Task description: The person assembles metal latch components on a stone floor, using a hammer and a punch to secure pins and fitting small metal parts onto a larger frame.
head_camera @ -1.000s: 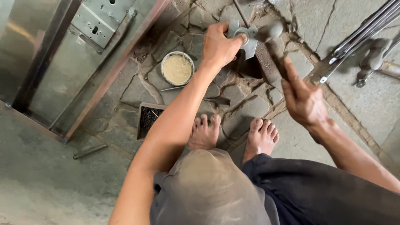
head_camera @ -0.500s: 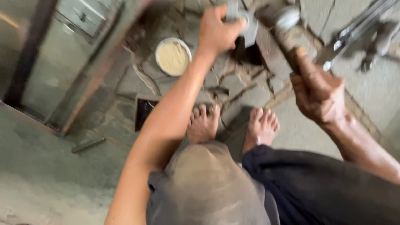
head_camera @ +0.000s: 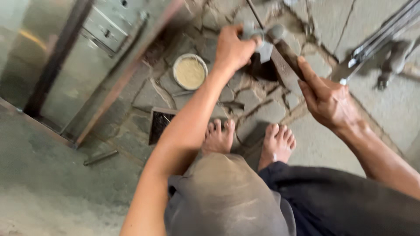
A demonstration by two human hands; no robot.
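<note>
My left hand (head_camera: 232, 48) is closed around a short grey metal tool (head_camera: 253, 31), held upright over a dark hole (head_camera: 261, 70) in the cracked stone floor. My right hand (head_camera: 326, 98) grips the wooden handle of a hammer (head_camera: 286, 54); its grey head (head_camera: 275, 31) rests against the top of the tool. My bare feet (head_camera: 218, 137) stand on the broken stones just below the hole.
A round bowl of pale powder (head_camera: 190, 72) sits left of my left arm. A dark square floor drain (head_camera: 158, 124) and a short metal rod (head_camera: 100, 157) lie lower left. A metal door frame (head_camera: 127, 70) runs along the left; metal bars (head_camera: 385, 35) lie upper right.
The hammer in my right hand has swung from raised to down onto the tool in my left hand. The view has shifted slightly.
</note>
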